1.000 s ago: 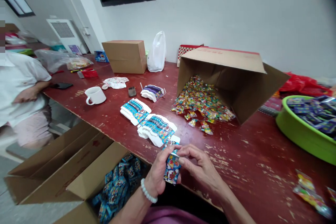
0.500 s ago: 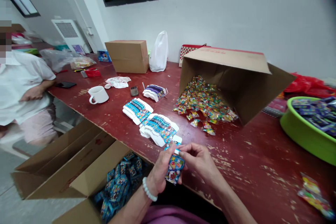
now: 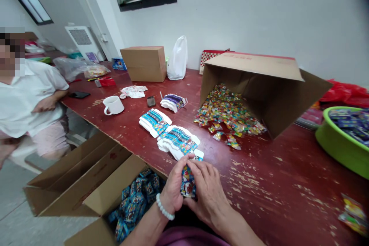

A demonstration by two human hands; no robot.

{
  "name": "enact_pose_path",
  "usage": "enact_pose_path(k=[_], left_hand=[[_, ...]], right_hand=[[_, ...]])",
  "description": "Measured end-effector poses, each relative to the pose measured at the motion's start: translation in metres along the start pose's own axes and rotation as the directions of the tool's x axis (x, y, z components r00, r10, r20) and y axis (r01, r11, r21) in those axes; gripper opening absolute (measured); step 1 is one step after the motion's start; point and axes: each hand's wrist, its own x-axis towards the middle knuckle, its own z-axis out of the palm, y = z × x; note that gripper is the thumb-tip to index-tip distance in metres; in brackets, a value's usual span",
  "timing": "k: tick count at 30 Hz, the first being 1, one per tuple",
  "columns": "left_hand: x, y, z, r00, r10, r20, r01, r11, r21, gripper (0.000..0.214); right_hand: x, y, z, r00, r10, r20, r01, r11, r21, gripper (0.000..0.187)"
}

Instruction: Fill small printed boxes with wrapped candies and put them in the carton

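Note:
Between my two hands, near the table's front edge, is a small blue printed candy box [image 3: 188, 183]. My left hand [image 3: 173, 184], with a pale bead bracelet on the wrist, is closed round its left side. My right hand [image 3: 209, 188] wraps over the top and right side, hiding part of it. Just beyond lie two stacks of flat blue-and-white cartons, a nearer stack [image 3: 179, 141] and a farther stack [image 3: 155, 122]. Below on the left, an open cardboard carton [image 3: 106, 177] holds many blue boxes [image 3: 134, 203].
Wrapped candies [image 3: 227, 111] spill from a tipped cardboard box [image 3: 253, 59]. A green basin [image 3: 331, 153] of purple packets stands right. A white mug [image 3: 113, 105], a purple carton stack [image 3: 173, 102] and a closed box [image 3: 145, 65] stand farther back. A seated person [image 3: 37, 100] is at left.
My right hand has gone from pinching the box's upper end to wrapping over its top and right side. The white flap seen at that end is now hidden. The view has shifted slightly left.

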Motion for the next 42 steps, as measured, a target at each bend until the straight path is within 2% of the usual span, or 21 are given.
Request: enact_pose_path(k=[3, 6, 8, 10, 11, 13, 15, 17, 20, 23, 25, 28, 31, 35, 42], left_hand=[[-0.007, 0.0, -0.013, 1.0, 0.003, -0.004, -0.003, 0.997, 0.077, 0.033], [-0.019, 0.004, -0.034, 0.998, 0.036, -0.045, -0.028, 0.984, 0.177, 0.038], [-0.029, 0.013, -0.054, 0.99, 0.089, -0.113, -0.048, 0.946, 0.32, 0.045], [-0.039, 0.027, -0.079, 0.973, 0.163, -0.167, -0.052, 0.85, 0.524, 0.054], [-0.042, 0.034, -0.092, 0.957, 0.231, -0.176, -0.069, 0.769, 0.635, 0.054], [-0.046, 0.047, -0.115, 0.881, 0.429, -0.201, -0.089, 0.566, 0.819, 0.054], [-0.045, 0.053, -0.127, 0.839, 0.506, -0.198, -0.063, 0.452, 0.89, 0.054], [-0.042, 0.052, -0.123, 0.856, 0.495, -0.145, -0.088, 0.417, 0.905, 0.051], [-0.036, 0.038, -0.095, 0.888, 0.459, -0.028, -0.17, 0.386, 0.907, 0.044], [-0.031, 0.021, -0.063, 0.901, 0.431, 0.045, -0.213, 0.35, 0.912, 0.037], [-0.029, 0.013, -0.051, 0.916, 0.396, 0.059, -0.203, 0.331, 0.922, 0.034], [-0.03, 0.003, -0.051, 0.955, 0.293, 0.042, -0.154, 0.37, 0.916, 0.035], [-0.034, -0.005, -0.06, 0.983, 0.185, 0.002, -0.085, 0.447, 0.89, 0.042], [-0.035, -0.012, -0.067, 0.987, 0.159, -0.009, -0.073, 0.504, 0.861, 0.048], [-0.024, -0.022, -0.059, 1.0, -0.004, -0.002, 0.004, 0.7, 0.714, 0.048]], right_hand=[[0.002, -0.006, 0.009, 0.999, -0.028, 0.028, 0.026, 0.998, 0.059, 0.077], [0.006, -0.006, 0.014, 0.987, -0.132, 0.092, 0.108, 0.968, 0.227, 0.085], [0.012, 0.003, 0.015, 0.981, -0.162, 0.109, 0.124, 0.947, 0.297, 0.088], [0.02, 0.021, 0.015, 0.995, -0.074, 0.07, 0.054, 0.967, 0.248, 0.079], [0.024, 0.032, 0.015, 0.999, 0.004, 0.034, -0.011, 0.982, 0.186, 0.074], [0.032, 0.055, 0.016, 0.991, 0.135, 0.023, -0.136, 0.99, 0.034, 0.069], [0.038, 0.072, 0.018, 0.97, 0.23, 0.073, -0.223, 0.97, -0.096, 0.067], [0.041, 0.082, 0.019, 0.946, 0.293, 0.136, -0.268, 0.947, -0.176, 0.066], [0.039, 0.084, 0.019, 0.927, 0.338, 0.165, -0.303, 0.931, -0.205, 0.068], [0.032, 0.079, 0.018, 0.941, 0.315, 0.124, -0.29, 0.94, -0.182, 0.071], [0.029, 0.076, 0.015, 0.948, 0.292, 0.125, -0.269, 0.947, -0.177, 0.065], [0.029, 0.073, 0.01, 0.935, 0.303, 0.186, -0.275, 0.947, -0.164, 0.05], [0.032, 0.072, 0.007, 0.919, 0.314, 0.237, -0.298, 0.949, -0.1, 0.049], [0.03, 0.069, 0.009, 0.924, 0.297, 0.24, -0.301, 0.953, -0.023, 0.042], [0.015, 0.052, 0.006, 0.944, 0.221, 0.247, -0.257, 0.958, 0.127, 0.032]])
